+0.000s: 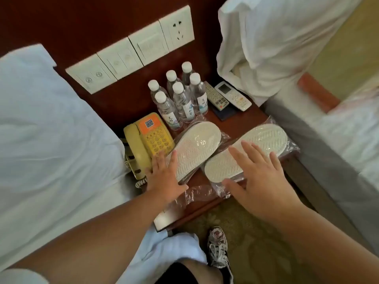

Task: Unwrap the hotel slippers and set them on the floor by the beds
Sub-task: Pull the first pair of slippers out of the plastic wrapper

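Note:
Two packs of white hotel slippers lie sole-up in clear plastic wrap on the dark wooden nightstand (pixel 244 121) between two beds. The left slipper pack (pixel 196 149) lies beside the phone. The right slipper pack (pixel 246 150) reaches toward the right bed. My left hand (pixel 164 177) is spread flat over the near end of the left pack, fingers apart, holding nothing. My right hand (pixel 258 177) hovers open over the near end of the right pack, its thumb at the wrap's edge. Loose wrap (pixel 192 195) hangs over the nightstand's front edge.
Several water bottles (pixel 180 99), a yellow phone (pixel 149 142) and two remotes (pixel 227 96) crowd the back of the nightstand. White beds flank it left (pixel 51 130) and right (pixel 338 140). Patterned carpet (pixel 256 242) and my shoe (pixel 218 244) lie below.

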